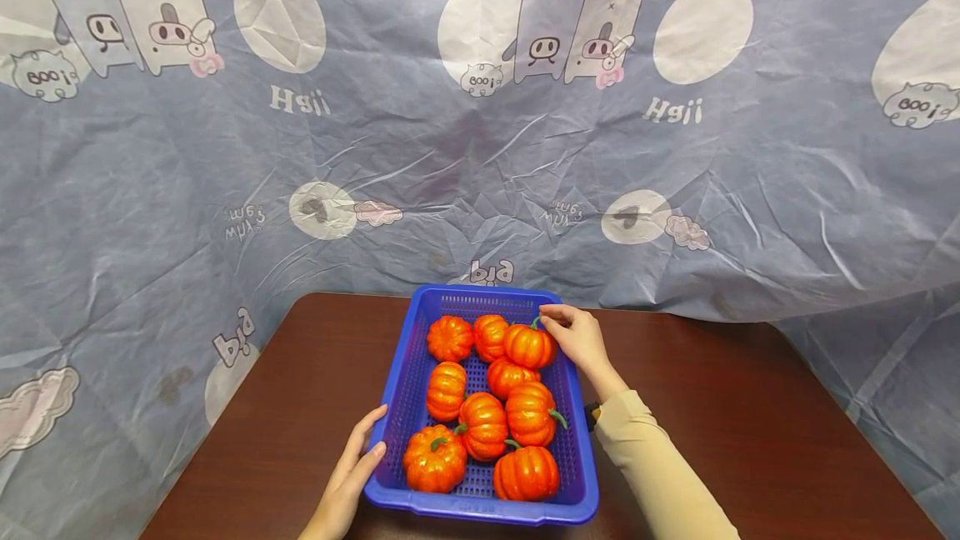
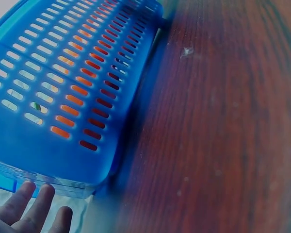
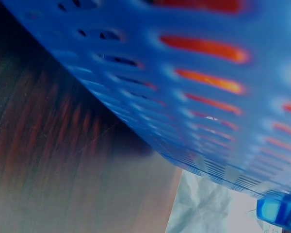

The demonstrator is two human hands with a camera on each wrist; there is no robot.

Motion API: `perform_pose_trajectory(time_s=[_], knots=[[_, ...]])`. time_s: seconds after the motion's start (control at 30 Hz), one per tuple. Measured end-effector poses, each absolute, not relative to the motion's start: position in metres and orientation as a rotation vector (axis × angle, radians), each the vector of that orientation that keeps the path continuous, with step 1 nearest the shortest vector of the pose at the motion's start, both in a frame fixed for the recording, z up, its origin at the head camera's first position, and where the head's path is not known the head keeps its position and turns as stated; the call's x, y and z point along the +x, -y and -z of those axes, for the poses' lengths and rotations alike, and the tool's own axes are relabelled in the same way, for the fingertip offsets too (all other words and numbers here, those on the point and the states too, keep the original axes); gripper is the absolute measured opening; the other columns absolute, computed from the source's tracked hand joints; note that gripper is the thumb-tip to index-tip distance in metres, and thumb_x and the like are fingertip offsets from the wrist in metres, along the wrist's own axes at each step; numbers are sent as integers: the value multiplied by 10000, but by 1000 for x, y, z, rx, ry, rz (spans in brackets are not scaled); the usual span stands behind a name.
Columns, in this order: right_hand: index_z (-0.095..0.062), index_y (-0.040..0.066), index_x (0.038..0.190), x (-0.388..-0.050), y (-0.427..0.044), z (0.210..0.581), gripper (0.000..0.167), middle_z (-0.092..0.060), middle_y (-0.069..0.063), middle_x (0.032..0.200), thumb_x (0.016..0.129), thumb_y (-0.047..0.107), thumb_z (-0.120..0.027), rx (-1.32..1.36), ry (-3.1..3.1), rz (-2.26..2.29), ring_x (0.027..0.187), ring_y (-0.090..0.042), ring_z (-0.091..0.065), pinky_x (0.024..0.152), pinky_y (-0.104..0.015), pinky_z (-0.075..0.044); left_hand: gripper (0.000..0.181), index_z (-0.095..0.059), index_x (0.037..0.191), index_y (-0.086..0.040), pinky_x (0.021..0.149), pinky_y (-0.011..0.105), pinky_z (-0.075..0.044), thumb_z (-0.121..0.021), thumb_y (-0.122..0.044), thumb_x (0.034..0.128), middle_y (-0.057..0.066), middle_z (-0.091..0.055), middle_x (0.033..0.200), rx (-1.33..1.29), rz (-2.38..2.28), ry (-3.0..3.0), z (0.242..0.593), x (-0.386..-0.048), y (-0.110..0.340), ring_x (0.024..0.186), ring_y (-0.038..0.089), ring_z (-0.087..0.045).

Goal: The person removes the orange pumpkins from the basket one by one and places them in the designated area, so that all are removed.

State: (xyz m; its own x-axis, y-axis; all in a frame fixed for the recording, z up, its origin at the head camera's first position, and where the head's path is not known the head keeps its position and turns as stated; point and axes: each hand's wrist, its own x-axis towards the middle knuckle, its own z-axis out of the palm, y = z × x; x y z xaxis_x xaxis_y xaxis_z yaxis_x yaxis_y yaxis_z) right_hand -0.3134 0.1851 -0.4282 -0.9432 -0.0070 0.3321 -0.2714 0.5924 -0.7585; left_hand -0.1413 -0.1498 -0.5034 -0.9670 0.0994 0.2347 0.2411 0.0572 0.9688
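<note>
A rectangular basket (image 1: 480, 511) of blue plastic, its walls pierced by rows of rounded slots, is set on the reddish-brown, wood-grained table (image 1: 750, 423), with its far rim brought level with the table's far edge. Nine glossy orange pumpkins (image 1: 435, 461), squat and deeply ribbed, are seen within the rim; green, curved stems are shown on several. At the basket's far right corner, one pumpkin's green stem (image 1: 536, 322) is pinched in the grip of the right hand (image 1: 581, 340), between thumb and curved fingers; the forearm is covered by a smooth beige sleeve (image 1: 660, 465). The basket's left rim, towards the near left corner, is touched by the left hand (image 1: 348, 473), whose grip is left loose, with fingers extended. Beyond the table's far edge, a crinkled grey-blue sheet (image 1: 480, 165) printed with cartoon pigs and pale ovals is hung.
</note>
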Motion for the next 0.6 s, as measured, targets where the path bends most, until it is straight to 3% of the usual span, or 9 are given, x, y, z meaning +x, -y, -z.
perform_pose_trajectory(time_s=[0.3,0.47,0.6], knots=[[-720,49,1027,-317,-195,435,278,-710,-82,935,798,204,-756,217,2407,-1633,862,-148,-645,744,-226,-487,447,-346,1427,-175,965,696,-58,-396,-142,983,124,-225,1494,-348,2066,2210,503,-141,149,1360,353,-100],[-711,29,1043,-316,-201,437,352,-713,-24,923,779,254,-775,190,2352,-1785,864,-81,-625,744,-210,-485,446,-347,1428,-185,970,693,-64,-392,-146,986,114,-234,1495,-347,2059,2215,503,-141,150,1358,341,-112],[-679,-23,1088,-313,-204,436,379,-709,27,902,799,209,-759,182,2276,-1897,857,-70,-624,758,-220,-488,444,-340,1435,-196,992,650,-125,-376,-153,995,100,-243,1496,-338,2041,2239,503,-140,150,1349,242,-179]])
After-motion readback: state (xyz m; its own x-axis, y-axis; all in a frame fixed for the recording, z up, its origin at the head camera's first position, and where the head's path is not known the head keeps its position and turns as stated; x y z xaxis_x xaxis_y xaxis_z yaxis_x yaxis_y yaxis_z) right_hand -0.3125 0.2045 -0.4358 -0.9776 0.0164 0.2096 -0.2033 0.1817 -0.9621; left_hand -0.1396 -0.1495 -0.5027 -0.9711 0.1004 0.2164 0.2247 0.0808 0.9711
